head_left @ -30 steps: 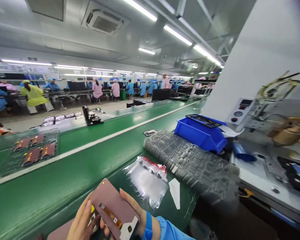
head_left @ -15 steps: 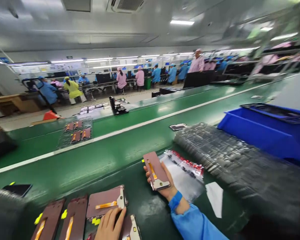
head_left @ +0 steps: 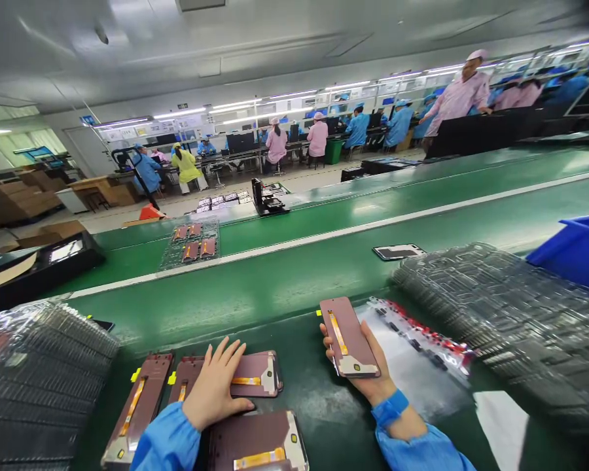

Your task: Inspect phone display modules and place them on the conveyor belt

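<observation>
In the head view, the right hand [head_left: 375, 384] curls round the held panel [head_left: 351, 337], thumb and fingers on its long edges, above the dark green worktop [head_left: 319, 425]. The left hand [head_left: 216, 386] is spread wide, gripping nothing, over the loose panels [head_left: 252, 428]; contact is unclear. Worktop stretches between the hands; a left tray stack [head_left: 44, 379] and, rightward, a plastic bag [head_left: 405, 376] bound the sideways room.

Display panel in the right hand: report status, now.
Right hand gripping display panel, orange flex cable showing. Left hand spread over more display panels, contact unclear. Plastic bag beside right hand, apparently not blocking.
</observation>
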`<state>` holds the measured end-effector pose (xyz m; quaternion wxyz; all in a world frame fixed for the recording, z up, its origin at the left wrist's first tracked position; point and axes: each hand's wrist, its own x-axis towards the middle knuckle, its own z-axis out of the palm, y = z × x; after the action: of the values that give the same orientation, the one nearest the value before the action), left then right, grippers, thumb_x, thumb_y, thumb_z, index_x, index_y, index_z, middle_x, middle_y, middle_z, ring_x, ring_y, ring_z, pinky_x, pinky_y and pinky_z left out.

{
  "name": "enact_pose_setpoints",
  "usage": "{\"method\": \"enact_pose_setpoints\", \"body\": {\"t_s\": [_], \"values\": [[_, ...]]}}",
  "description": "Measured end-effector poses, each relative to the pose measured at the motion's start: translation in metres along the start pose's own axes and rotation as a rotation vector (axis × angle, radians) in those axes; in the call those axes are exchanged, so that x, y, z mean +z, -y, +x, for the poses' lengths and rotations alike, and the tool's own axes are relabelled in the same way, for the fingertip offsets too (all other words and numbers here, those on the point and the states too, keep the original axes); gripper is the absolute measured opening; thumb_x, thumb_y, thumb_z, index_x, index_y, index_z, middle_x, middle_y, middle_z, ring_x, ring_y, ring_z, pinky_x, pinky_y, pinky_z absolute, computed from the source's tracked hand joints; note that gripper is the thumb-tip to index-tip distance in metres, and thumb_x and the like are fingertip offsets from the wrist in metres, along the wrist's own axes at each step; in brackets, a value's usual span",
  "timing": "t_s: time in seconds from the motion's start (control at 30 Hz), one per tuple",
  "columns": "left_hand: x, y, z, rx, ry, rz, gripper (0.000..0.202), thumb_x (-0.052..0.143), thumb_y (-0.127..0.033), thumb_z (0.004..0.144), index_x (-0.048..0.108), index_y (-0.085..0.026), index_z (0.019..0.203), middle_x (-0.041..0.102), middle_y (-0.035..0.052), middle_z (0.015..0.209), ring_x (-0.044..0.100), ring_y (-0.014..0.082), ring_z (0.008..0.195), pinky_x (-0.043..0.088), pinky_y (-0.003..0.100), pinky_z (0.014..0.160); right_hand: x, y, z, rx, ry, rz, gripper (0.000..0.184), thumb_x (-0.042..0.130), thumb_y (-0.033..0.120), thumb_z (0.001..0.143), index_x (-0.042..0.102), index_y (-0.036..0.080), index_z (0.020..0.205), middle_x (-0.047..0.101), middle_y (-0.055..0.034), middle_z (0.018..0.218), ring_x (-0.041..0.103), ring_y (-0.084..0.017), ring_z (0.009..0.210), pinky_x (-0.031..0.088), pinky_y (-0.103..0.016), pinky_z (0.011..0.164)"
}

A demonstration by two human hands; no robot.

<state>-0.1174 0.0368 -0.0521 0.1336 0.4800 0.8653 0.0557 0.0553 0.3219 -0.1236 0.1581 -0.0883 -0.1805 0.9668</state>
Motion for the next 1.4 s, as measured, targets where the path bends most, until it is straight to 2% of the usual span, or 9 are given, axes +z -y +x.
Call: {"method": "enact_pose_setpoints", "body": {"t_s": [0.23, 0.4, 0.53, 0.67, 0.8, 0.93, 1.13, 1.27, 1.4], "values": [[0.006, -0.005, 0.016, 0.114, -0.027, -0.042, 0.078, 0.076, -0.036, 0.072, 0.046, -0.017, 0.141, 0.059, 0.0131, 0.137, 0.052, 0.0290, 0.126, 0.042, 0.046, 0.109, -0.005, 0.001, 0.001, -0.010, -0.003, 0.031, 0.052, 0.059, 0.048, 0.089, 0.058, 0.012, 0.126, 0.070, -0.0172, 0.114, 0.069, -0.021, 0.081, 0.057, -0.034, 0.068], [0.005, -0.013, 0.014, 0.123, -0.073, -0.036, 0.075, 0.078, -0.040, 0.070, 0.050, -0.020, 0.137, 0.059, 0.0127, 0.137, 0.053, 0.0331, 0.123, 0.042, 0.053, 0.106, -0.004, 0.002, 0.001, -0.004, -0.007, 0.038, 0.052, 0.059, 0.048, 0.089, 0.058, 0.012, 0.126, 0.070, -0.0180, 0.114, 0.069, -0.021, 0.081, 0.057, -0.035, 0.068], [-0.001, -0.026, -0.007, 0.120, -0.108, -0.060, 0.072, 0.076, -0.043, 0.074, 0.049, -0.021, 0.137, 0.056, 0.0139, 0.141, 0.049, 0.0339, 0.128, 0.039, 0.054, 0.108, -0.001, 0.002, -0.001, 0.005, -0.013, 0.043, 0.054, 0.060, 0.049, 0.087, 0.059, 0.012, 0.126, 0.071, -0.0170, 0.111, 0.068, -0.020, 0.079, 0.057, -0.033, 0.067], [0.007, -0.045, -0.043, 0.244, 0.067, -0.125, 0.077, 0.071, -0.058, 0.073, 0.047, -0.023, 0.139, 0.062, 0.0148, 0.133, 0.058, 0.0332, 0.119, 0.048, 0.051, 0.101, 0.001, 0.001, -0.004, 0.006, -0.025, 0.048, 0.051, 0.060, 0.049, 0.087, 0.060, 0.015, 0.126, 0.071, -0.0158, 0.109, 0.068, -0.020, 0.080, 0.057, -0.033, 0.068], [0.029, -0.048, -0.065, 0.214, 0.191, -0.012, 0.096, 0.078, -0.055, 0.065, 0.041, -0.017, 0.144, 0.045, 0.0225, 0.149, 0.045, 0.0430, 0.133, 0.041, 0.061, 0.106, 0.000, 0.001, -0.005, 0.021, -0.036, 0.050, 0.050, 0.058, 0.049, 0.088, 0.060, 0.016, 0.125, 0.070, -0.0163, 0.112, 0.068, -0.021, 0.081, 0.058, -0.035, 0.068], [0.045, -0.045, -0.070, 0.161, 0.098, 0.025, 0.086, 0.080, -0.037, 0.069, 0.041, -0.021, 0.143, 0.055, 0.0173, 0.140, 0.050, 0.0379, 0.127, 0.042, 0.056, 0.107, -0.001, 0.001, -0.005, 0.032, -0.038, 0.052, 0.051, 0.061, 0.048, 0.086, 0.060, 0.016, 0.126, 0.070, -0.0167, 0.114, 0.068, -0.021, 0.082, 0.058, -0.035, 0.069], [0.039, -0.045, -0.072, 0.205, -0.071, -0.098, 0.076, 0.072, -0.061, 0.068, 0.052, -0.024, 0.132, 0.063, 0.0118, 0.124, 0.058, 0.0331, 0.111, 0.048, 0.053, 0.097, -0.002, 0.002, -0.010, 0.033, -0.115, 0.013, 0.056, 0.061, 0.051, 0.085, 0.057, 0.020, 0.131, 0.069, -0.0151, 0.114, 0.068, -0.024, 0.081, 0.059, -0.039, 0.067], [0.034, -0.025, -0.079, -0.108, -0.364, -0.044, 0.040, 0.056, -0.033, 0.088, 0.057, -0.025, 0.127, 0.061, 0.0122, 0.129, 0.051, 0.0316, 0.123, 0.043, 0.052, 0.103, -0.002, 0.003, -0.011, 0.020, -0.143, -0.002, 0.055, 0.062, 0.050, 0.085, 0.056, 0.023, 0.132, 0.069, -0.0150, 0.115, 0.067, -0.024, 0.080, 0.059, -0.041, 0.065], [0.047, 0.003, -0.086, -0.503, -0.487, 0.114, 0.054, 0.057, -0.033, 0.085, 0.050, -0.020, 0.137, 0.045, 0.0162, 0.148, 0.030, 0.0426, 0.140, 0.037, 0.065, 0.103, -0.006, 0.003, -0.010, 0.049, -0.148, -0.010, 0.055, 0.063, 0.050, 0.083, 0.059, 0.020, 0.129, 0.069, -0.0169, 0.114, 0.067, -0.025, 0.080, 0.059, -0.042, 0.066]]}}
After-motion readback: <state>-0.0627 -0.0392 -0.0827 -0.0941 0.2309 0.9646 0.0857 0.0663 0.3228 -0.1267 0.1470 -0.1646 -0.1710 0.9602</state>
